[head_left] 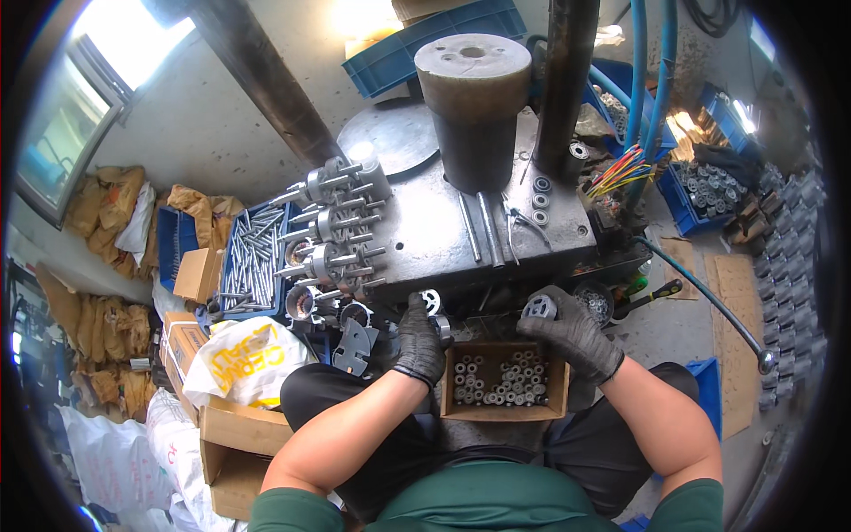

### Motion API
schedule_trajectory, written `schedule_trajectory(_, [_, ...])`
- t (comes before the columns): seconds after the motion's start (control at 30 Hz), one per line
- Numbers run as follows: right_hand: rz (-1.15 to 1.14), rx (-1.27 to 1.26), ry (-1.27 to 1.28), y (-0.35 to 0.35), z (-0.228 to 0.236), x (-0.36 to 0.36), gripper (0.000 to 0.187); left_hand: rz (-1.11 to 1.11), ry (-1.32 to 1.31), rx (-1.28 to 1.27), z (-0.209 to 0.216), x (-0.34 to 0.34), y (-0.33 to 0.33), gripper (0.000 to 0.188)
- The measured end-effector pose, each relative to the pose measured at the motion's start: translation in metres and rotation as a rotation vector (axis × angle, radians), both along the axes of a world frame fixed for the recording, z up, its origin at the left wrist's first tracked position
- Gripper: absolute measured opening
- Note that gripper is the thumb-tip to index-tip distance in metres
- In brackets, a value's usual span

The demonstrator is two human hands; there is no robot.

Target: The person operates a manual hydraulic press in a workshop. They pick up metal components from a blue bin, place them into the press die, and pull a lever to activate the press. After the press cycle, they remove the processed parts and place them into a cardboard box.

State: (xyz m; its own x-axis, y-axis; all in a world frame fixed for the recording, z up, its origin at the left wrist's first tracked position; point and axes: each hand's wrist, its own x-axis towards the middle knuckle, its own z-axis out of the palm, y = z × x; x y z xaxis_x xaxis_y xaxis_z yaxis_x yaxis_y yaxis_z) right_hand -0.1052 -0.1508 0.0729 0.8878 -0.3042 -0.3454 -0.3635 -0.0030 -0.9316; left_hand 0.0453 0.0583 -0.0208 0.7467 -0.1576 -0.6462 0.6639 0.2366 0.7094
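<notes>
My left hand (420, 344), in a dark grey glove, is closed on a round silver metal end cap (431, 301) with cut-out openings. Another shiny metal ring (444, 327) shows by its fingers; whether it is part of the same piece is unclear. In my right hand (576, 332), gloved alike, a second slotted metal end cap (539, 307) is held between thumb and fingers. Both hands hover at the front edge of the steel press table (417, 232), a little apart. Between and below them stands an open cardboard box (503, 413) with many small bearings (519, 379).
A thick press cylinder (474, 106) rises mid-table. Pliers (525, 229), metal rods (489, 230) and three bearings (541, 200) lie before it. Rotors on shafts (332, 222) crowd the left side, beside a blue bin of shafts (253, 257). A screwdriver (651, 297) lies to the right.
</notes>
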Motion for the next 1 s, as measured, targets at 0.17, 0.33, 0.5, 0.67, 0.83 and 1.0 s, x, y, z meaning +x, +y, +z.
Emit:
schedule_trajectory(0.17, [0.077, -0.054, -0.034, 0.004, -0.006, -0.001, 0.047, -0.009, -0.055, 0.056, -0.007, 0.010, -0.013, 0.048])
schedule_trajectory(0.33, [0.113, -0.102, -0.035, 0.006, -0.006, -0.003, 0.049, 0.095, -0.005, -0.014, -0.025, 0.010, -0.023, 0.039])
schedule_trajectory(0.5, [0.129, -0.125, -0.019, 0.007, -0.007, -0.003, 0.051, 0.144, -0.046, -0.081, -0.035, -0.004, -0.039, 0.039])
schedule_trajectory(0.67, [0.127, -0.098, -0.023, 0.008, -0.010, -0.003, 0.052, -0.139, -0.251, -0.155, -0.054, -0.018, -0.033, 0.034])
schedule_trajectory(0.83, [0.126, -0.018, -0.026, 0.009, -0.010, -0.003, 0.049, -0.205, -0.161, -0.287, -0.030, -0.026, -0.038, 0.034])
schedule_trajectory(1.0, [0.129, 0.130, -0.127, 0.012, 0.009, -0.006, 0.052, -0.345, 0.272, -0.521, -0.008, -0.037, -0.048, 0.027])
